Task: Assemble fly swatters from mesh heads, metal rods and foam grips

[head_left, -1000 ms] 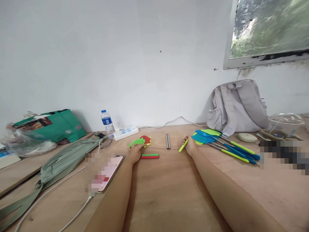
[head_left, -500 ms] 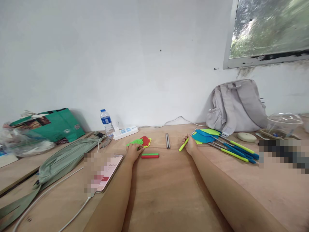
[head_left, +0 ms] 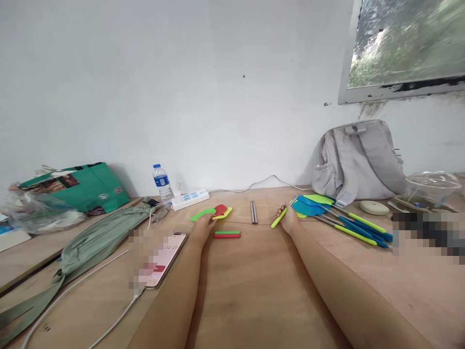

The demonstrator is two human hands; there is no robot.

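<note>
My left hand [head_left: 204, 225] pinches the near edge of a yellow fly swatter head [head_left: 228, 212]. A red swatter head [head_left: 220, 209] lies over the yellow one, and a green mesh head [head_left: 202, 214] is beside it, partly behind my fingers. My right hand [head_left: 287, 218] is wrapped round a yellow-green swatter handle [head_left: 278, 218], with a thin metal rod [head_left: 293, 198] sticking out past the fingers. Between the hands lie metal rods [head_left: 254, 212] side by side. Closer to me are a green handle [head_left: 228, 232] and a red handle [head_left: 227, 236], touching.
Blue and yellow swatters [head_left: 311, 206] with long handles are piled at the right. Behind them stand a grey backpack [head_left: 359, 160] and a clear plastic bowl [head_left: 432, 186]. Leftward are a phone [head_left: 167, 261], power strip [head_left: 190, 198], water bottle [head_left: 162, 182] and green bag [head_left: 98, 189].
My left fingers have closed on the yellow head's edge and it has tilted up a little, shifting the red head. My right hand keeps its hold on the handle.
</note>
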